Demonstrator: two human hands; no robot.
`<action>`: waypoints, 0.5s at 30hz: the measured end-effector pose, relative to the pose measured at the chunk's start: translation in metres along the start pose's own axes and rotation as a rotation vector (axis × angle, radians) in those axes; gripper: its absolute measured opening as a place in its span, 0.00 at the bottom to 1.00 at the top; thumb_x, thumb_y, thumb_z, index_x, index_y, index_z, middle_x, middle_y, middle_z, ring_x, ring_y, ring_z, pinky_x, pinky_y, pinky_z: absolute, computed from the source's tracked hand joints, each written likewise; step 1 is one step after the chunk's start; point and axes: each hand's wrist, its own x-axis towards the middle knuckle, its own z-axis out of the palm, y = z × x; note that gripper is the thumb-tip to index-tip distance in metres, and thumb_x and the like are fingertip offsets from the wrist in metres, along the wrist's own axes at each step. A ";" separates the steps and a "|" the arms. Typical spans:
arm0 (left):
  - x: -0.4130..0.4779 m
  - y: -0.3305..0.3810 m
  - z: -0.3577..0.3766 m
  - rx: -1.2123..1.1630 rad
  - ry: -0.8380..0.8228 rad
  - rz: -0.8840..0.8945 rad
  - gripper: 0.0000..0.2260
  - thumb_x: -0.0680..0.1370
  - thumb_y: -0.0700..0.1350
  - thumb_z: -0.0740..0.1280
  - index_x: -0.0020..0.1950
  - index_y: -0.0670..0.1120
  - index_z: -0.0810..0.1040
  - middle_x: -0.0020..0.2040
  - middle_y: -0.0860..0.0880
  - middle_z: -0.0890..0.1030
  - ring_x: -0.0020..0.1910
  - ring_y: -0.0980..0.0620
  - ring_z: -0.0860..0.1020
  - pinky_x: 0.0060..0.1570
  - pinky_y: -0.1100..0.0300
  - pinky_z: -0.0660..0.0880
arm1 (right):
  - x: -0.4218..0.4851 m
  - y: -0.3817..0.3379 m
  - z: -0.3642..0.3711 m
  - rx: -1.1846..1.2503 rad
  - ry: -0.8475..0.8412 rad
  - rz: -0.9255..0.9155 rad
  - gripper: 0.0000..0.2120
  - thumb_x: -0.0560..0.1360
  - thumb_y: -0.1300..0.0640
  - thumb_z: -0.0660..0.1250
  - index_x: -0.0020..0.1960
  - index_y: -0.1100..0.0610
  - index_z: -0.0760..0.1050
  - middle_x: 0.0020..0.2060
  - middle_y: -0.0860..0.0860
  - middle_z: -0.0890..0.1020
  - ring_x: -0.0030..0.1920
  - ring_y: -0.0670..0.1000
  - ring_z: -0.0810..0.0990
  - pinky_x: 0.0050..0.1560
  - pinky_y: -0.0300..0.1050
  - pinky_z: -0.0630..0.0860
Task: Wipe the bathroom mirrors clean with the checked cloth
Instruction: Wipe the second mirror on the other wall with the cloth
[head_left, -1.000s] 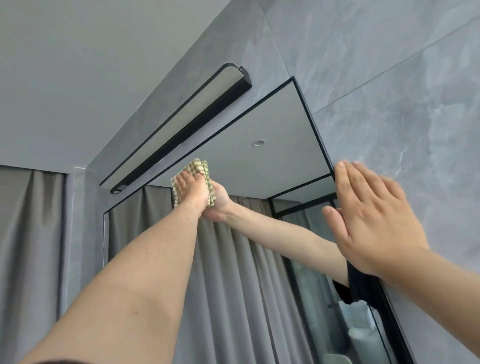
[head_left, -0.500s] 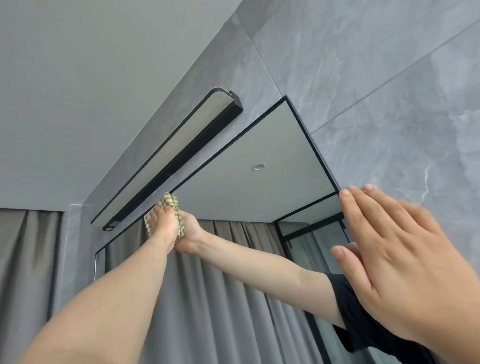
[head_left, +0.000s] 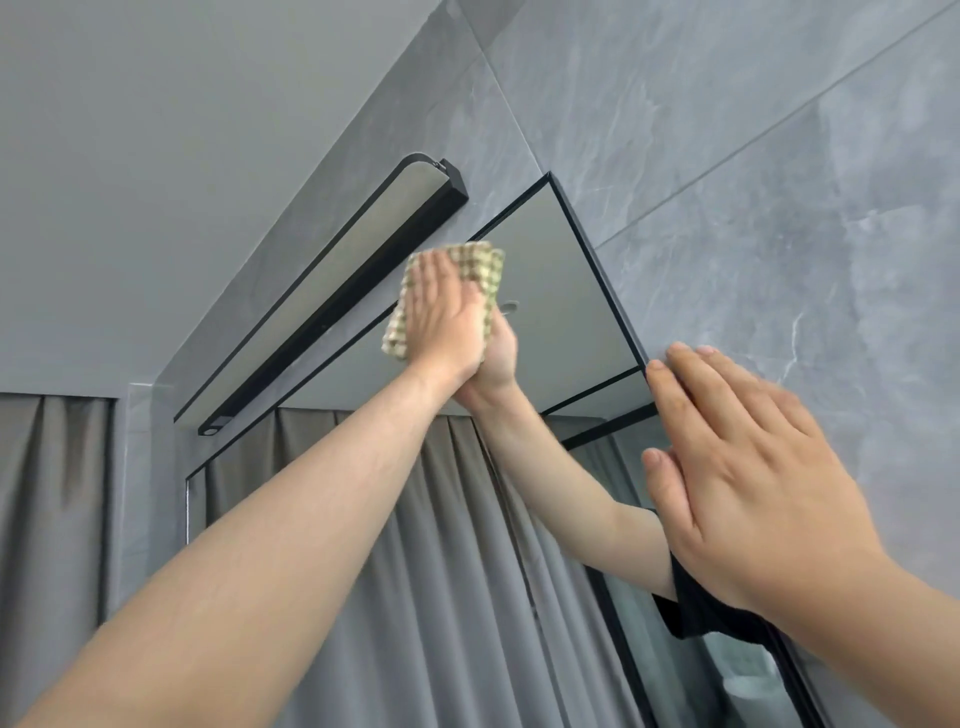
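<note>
L hand (head_left: 441, 317) has its fingers straight, palm pressing the checked cloth (head_left: 467, 280) flat on the mirror (head_left: 561, 312) near its top edge, just under the black light bar (head_left: 332, 312). R hand (head_left: 743, 483), fingers straight & together, is flat vs. the grey tile wall (head_left: 779, 234) at the mirror's right frame, holding nothing.

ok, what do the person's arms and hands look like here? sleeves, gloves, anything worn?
Both forearms are bare, with no gloves, rings, watch or wristband on the left hand or the right hand. The mirror reflects a dark short sleeve on the upper arm.
</note>
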 end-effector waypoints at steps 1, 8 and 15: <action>0.004 0.018 0.001 0.014 -0.005 0.060 0.26 0.86 0.51 0.44 0.81 0.43 0.41 0.82 0.46 0.40 0.80 0.52 0.39 0.76 0.57 0.34 | -0.007 0.016 -0.001 -0.017 -0.018 0.114 0.27 0.77 0.51 0.53 0.70 0.66 0.72 0.69 0.62 0.73 0.71 0.62 0.70 0.69 0.55 0.62; 0.011 0.057 0.000 0.056 -0.014 0.175 0.26 0.85 0.50 0.44 0.81 0.44 0.40 0.82 0.47 0.40 0.80 0.53 0.38 0.77 0.56 0.35 | 0.004 0.015 0.018 0.020 -0.037 0.096 0.23 0.73 0.60 0.57 0.65 0.63 0.77 0.67 0.63 0.76 0.69 0.64 0.72 0.64 0.59 0.66; -0.003 0.078 0.005 0.117 -0.046 0.512 0.26 0.85 0.49 0.46 0.81 0.44 0.42 0.82 0.47 0.41 0.80 0.53 0.38 0.77 0.56 0.34 | 0.005 0.012 0.019 -0.008 -0.047 0.062 0.24 0.72 0.60 0.60 0.67 0.61 0.76 0.66 0.63 0.76 0.69 0.65 0.72 0.63 0.61 0.66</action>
